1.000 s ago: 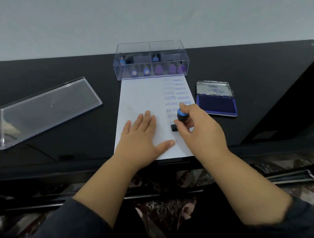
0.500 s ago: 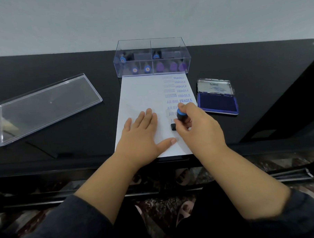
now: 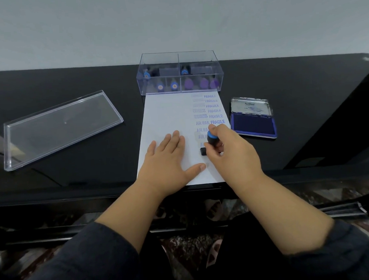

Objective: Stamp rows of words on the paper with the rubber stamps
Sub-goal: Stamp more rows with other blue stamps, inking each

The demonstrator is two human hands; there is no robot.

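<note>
Right hand (image 3: 230, 152) is down on the sheet, fingers and thumb curled tight around a small stamp (image 3: 211, 138) with a blue cap and black body. The stamp's dark base sits pressed on the paper (image 3: 167, 117), low in the middle column of words, just under the partly hidden "AIR MAIL" prints. Whether the base is fully flat, I cannot tell, since the fingers cover most of it.

Left hand (image 3: 169, 159) lies flat on the paper just beside the stamp, fingers straight and together, thumb spread out toward the right hand. It holds nothing and simply pins the sheet down.

The paper itself lies on the black table (image 3: 303, 81), its far edge touching the clear box (image 3: 179, 73). Down its right side run two columns of blue print: "FRAGILE" on the outside, then "EXPRESS" and "AIR MAIL" next to it. The upper prints look faint.

Inside the clear box more stamps (image 3: 172, 86) stand in compartments, some with blue tops, some purple. To the right of the paper sits the open ink pad (image 3: 253, 125), lid up, dark blue surface showing. Far left on the table lies the clear lid (image 3: 60, 128), turned upside down and well apart from the box.
</note>
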